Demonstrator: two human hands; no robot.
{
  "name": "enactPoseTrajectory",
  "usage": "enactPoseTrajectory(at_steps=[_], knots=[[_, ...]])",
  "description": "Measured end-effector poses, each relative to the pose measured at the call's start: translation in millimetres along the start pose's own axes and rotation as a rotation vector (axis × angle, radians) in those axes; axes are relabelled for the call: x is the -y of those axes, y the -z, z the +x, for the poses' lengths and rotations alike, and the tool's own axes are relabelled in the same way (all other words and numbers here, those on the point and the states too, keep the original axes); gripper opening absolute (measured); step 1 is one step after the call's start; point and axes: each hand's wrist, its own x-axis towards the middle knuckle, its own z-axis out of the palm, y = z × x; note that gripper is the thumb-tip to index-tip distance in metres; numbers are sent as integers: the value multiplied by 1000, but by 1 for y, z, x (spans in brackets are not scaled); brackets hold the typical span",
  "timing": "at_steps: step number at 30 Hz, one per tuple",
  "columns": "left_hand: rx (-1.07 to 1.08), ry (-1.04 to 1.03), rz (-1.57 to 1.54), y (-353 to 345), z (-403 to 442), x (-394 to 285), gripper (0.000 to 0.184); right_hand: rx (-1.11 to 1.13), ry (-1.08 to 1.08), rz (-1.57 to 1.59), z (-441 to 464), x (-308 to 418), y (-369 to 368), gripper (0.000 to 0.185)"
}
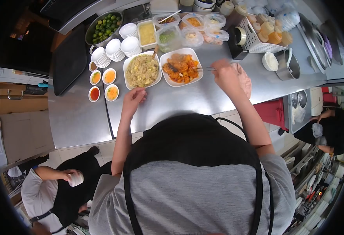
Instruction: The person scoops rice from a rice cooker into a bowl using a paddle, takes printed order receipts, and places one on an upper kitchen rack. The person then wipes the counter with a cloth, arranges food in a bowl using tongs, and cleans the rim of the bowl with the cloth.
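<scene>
Your right grip [224, 75] is clamped on a slim metal utensil [207, 69], which points at the orange-sauced food [180, 67] in the right-hand white bowl [173, 83]. Left hand [133, 98]: fingers curled just beside the fried rice bowl [158, 80]; can't tell if together. Both bowls on your steel desk [160, 103], filled sauce cups [111, 99] left.

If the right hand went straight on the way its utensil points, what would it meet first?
Most likely the white bowl of orange food: the thin utensil in the right hand overlaps its right edge, though contact is unclear.
</scene>
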Motion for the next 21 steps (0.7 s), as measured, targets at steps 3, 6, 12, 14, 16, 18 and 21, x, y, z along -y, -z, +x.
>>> enactPoseTrajectory(at_steps=[3,6,12,14,16,18,21], knots=[[-11,0,-10,1,1,-1,23,-8,63,0,8,-4,-1,15],[-21,5,-16,2,2,1,22,-82,58,-36,29,-3,6,14],[-4,-9,9,4,2,-1,27,-32,99,-100,61,4,-10,11],[-21,-17,0,5,-1,-1,27,13,121,-134,65,4,-15,10],[-64,7,-13,9,-2,1,23,57,143,-167,67,5,-20,10],[-66,11,-24,11,-1,4,24,70,144,-184,66,7,-24,12],[-59,18,-39,11,1,6,24,26,212,-182,67,3,-34,11]])
